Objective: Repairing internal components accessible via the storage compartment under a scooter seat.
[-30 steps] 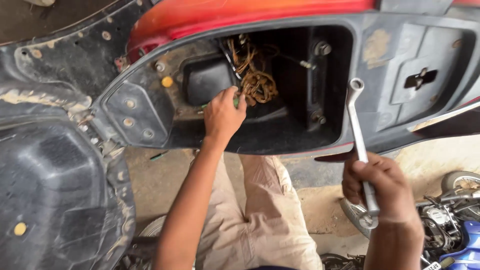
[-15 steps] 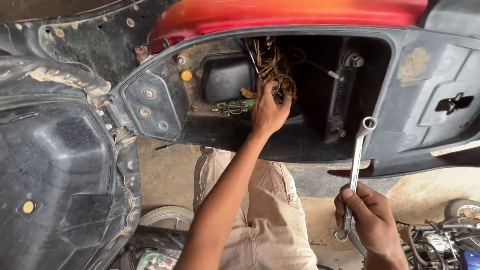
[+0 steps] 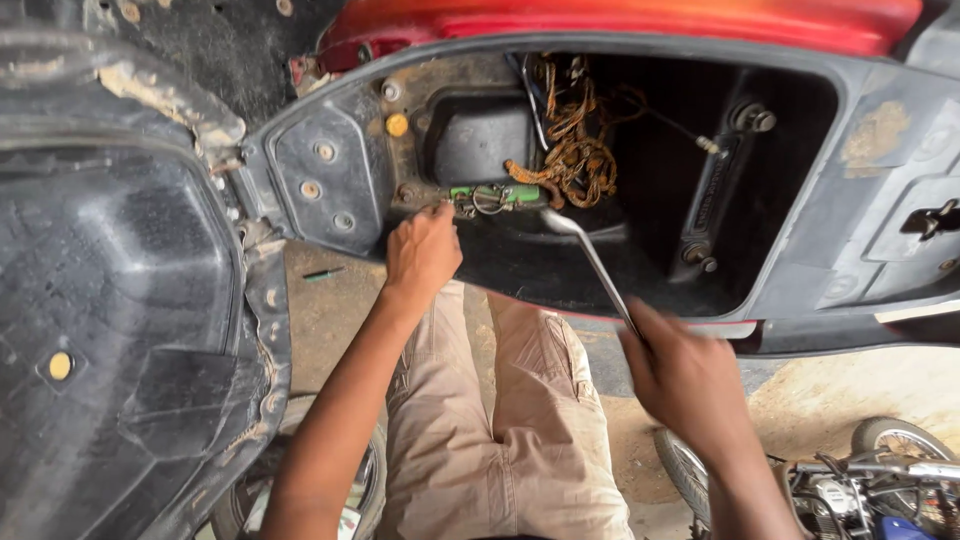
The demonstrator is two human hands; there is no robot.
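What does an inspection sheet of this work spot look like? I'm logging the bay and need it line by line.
Surface: black plastic compartment of a red-bodied scooter, dusty and stained.
Job's things: metal spanner, its head reaching into the compartment near a green part.
Clutter: small green-handled tool on the ground.
Grippers: left hand at the compartment's edge by the green part; right hand grips the spanner, blurred.
Cables: tangled rusty-orange wires inside the compartment.
Surroundings: raised black seat underside; bare concrete ground; another motorcycle at lower right.

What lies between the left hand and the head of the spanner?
In the head view, a small green part with metal clips lies between the left hand and the spanner head.
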